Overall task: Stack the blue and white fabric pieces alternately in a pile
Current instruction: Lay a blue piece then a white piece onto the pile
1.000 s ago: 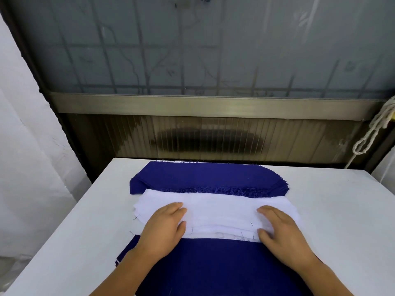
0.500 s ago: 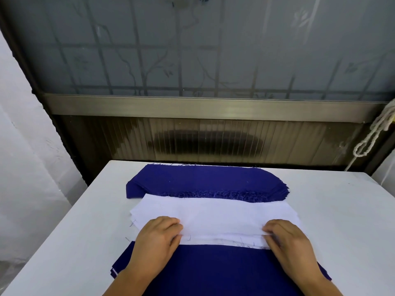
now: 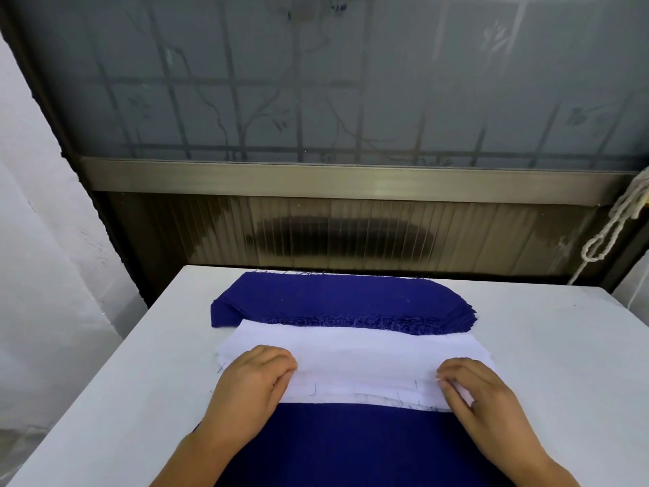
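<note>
Both the left hand (image 3: pixel 254 384) and right hand (image 3: pixel 481 395) pinch, seemingly, the white piece (image 3: pixel 358 360) near edge; grabbing two layers would break the alternation.

The far blue stack (image 3: pixel 337 300) was a deep royal blue, plain, with frayed threads of the same blue along its near edge. The white pieces (image 3: pixel 354 360) were plain white (a few dark stray threads lay on them). The near blue piece (image 3: pixel 354 441) matched the far stack. The desk (image 3: pixel 562 346) was pale grey-white. The window (image 3: pixel 316 82) behind was frosted grey-blue, patterned with branches and a dark grid. The rope (image 3: pixel 611 223) was cream.
</note>
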